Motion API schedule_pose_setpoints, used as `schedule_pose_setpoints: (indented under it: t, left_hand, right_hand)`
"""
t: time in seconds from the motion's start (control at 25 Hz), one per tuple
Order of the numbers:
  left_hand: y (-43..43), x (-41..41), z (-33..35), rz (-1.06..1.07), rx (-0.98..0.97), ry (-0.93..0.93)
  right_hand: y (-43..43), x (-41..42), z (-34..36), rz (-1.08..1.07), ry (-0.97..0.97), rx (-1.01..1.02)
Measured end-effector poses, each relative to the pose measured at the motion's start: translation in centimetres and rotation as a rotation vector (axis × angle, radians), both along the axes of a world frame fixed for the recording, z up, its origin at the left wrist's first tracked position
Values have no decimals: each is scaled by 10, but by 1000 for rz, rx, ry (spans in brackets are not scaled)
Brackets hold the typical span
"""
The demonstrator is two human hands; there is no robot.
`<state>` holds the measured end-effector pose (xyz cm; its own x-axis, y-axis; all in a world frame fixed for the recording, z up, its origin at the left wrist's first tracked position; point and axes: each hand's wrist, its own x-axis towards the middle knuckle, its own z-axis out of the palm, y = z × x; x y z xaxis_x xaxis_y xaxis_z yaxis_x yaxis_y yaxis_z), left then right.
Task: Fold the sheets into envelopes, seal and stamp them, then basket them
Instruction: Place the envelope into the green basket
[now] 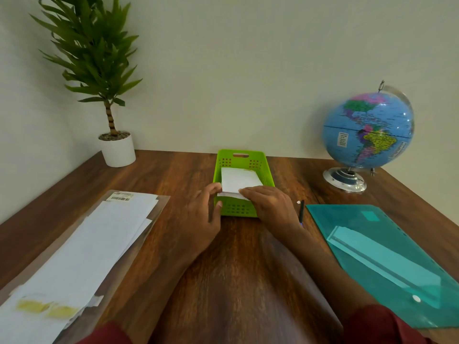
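Wooden desk [238, 269]: a clear sleeve of white sheets [82, 247] lies at the left, a teal folder [397, 256] at the right. A globe [367, 130] and a potted plant [99, 70] stand at the back corners. A green basket [219, 170] sits at centre, against the back wall.

Step in hand, as judged: basketing. Both hands are at the basket's near rim. The left hand [203, 212] is loosely curled, its fingertips touching the folded envelope [238, 180] at the near-left edge. The right hand [270, 204] lies over the near-right corner with fingers fairly straight and close together; whether a thumb pinches beneath cannot be told.

To do it well: let the near edge down last, keep the packet square to the basket walls, and slide the fingers out sideways so the flap does not spring.

Envelope: white, small, rectangular, lying inside the basket with its near edge raised over the rim. Another white layer shows under it. A stamp cannot be made out. A dark pen [301, 211] lies just right of the basket.
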<state>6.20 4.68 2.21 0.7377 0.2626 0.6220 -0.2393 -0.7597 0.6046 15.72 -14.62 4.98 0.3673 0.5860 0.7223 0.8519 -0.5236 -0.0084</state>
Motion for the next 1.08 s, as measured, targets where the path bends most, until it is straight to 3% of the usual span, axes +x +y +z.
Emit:
schedule_pose_setpoints:
  t: [0.12,0.32,0.52,0.84,1.0,1.08]
  left_hand:
    - [-1,0,0,41,6,-2]
    - [-5,-4,0,40,27,27]
    - [-9,-8,6,59,47,21]
    - [-12,-5,-1,102,81,-38]
    - [-31,-23,19,181,191,-187]
    - [-51,-33,20,78,236,-196]
  right_hand:
    - [0,2,-1,-24,29,13]
    - [7,0,15,-61,-99,92]
    - [10,1,13,-31,-156,-36]
    - [0,-13,2,12,29,-51]
    - [-30,-19,16,-48,176,149]
    - [-55,-18,18,-179,240,277]
